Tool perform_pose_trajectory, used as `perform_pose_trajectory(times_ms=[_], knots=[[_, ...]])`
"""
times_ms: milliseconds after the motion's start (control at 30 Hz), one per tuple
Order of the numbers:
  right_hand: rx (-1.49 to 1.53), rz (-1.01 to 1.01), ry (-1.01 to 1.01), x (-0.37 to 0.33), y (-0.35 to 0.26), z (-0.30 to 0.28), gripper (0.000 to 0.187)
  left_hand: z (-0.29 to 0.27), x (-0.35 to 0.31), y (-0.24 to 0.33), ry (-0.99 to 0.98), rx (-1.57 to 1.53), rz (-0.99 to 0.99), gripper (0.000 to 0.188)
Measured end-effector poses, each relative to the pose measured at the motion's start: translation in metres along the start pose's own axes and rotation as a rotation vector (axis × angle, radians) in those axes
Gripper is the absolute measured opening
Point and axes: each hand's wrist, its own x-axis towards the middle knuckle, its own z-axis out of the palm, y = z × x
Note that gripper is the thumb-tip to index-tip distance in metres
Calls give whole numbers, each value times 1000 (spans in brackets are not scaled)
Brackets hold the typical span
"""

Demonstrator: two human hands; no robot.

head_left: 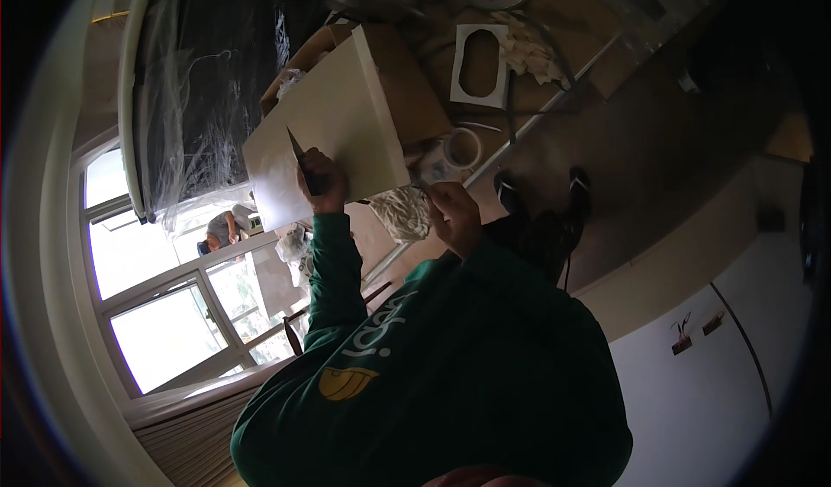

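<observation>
In front of me is a pale flat board (325, 115), tilted, with a thick light edge along its right side. My left hand (325, 182) is over its lower left part, closed around a dark tool with a thin tapering blade (295, 143); it looks like a scraper or putty knife. At the board's lower right corner is my right hand (454, 214), its fingers pinched together. A small dark piece shows at those fingertips, too unclear to name, and I cannot tell whether they also touch the board.
Brown cardboard (407, 93) lies behind the board. To the right are a round tub (463, 148), a crumpled pale cloth (402, 214) and a white frame with an oval hole (465, 91). Clear plastic sheeting (186, 115) hangs at left. Another person (227, 229) is near the windows.
</observation>
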Motion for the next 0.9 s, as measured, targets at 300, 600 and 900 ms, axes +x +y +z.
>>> perform_pose_trajectory(times_ms=[300,600,900], knots=[[-63,-1,-124,50,-7,-11,23,6,0,-10,-9,-10,50,13],[-66,44,-144,90,-13,-7,20,5,0,-10,-14,4,57,14],[-119,85,-169,122,-16,-4,25,-3,-5,-4,-40,-54,17,15]])
